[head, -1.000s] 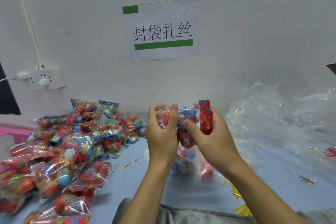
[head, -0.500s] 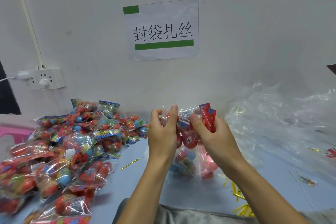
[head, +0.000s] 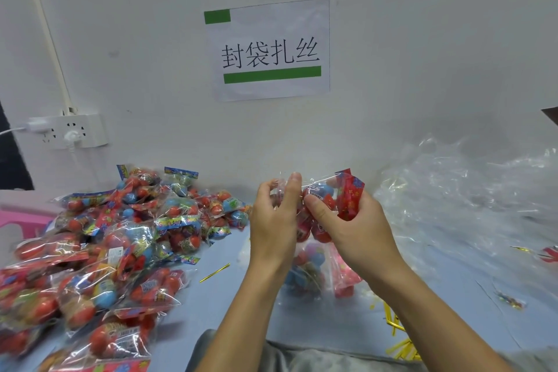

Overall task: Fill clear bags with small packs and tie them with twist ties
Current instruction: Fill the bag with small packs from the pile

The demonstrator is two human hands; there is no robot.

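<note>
I hold a clear bag [head: 314, 269] upright over the blue table; red and blue egg-shaped packs show through it. My left hand [head: 276, 220] pinches the bag's open top edge on the left. My right hand [head: 350, 226] grips a small pack [head: 348, 195] with a red header card and presses it into the bag's mouth. A gold twist tie [head: 215, 272] lies on the table left of my left wrist. More yellow twist ties [head: 395, 329] lie by my right forearm.
A big heap of small packs [head: 105, 236] covers the table's left side. A pile of empty clear bags [head: 471, 190] fills the right. A white wall with a paper sign [head: 270, 48] and a power socket [head: 72, 130] stands close behind.
Both hands have dropped slightly with the bag. My right hand has tilted the red-carded pack and pushed it lower into the bag's mouth.
</note>
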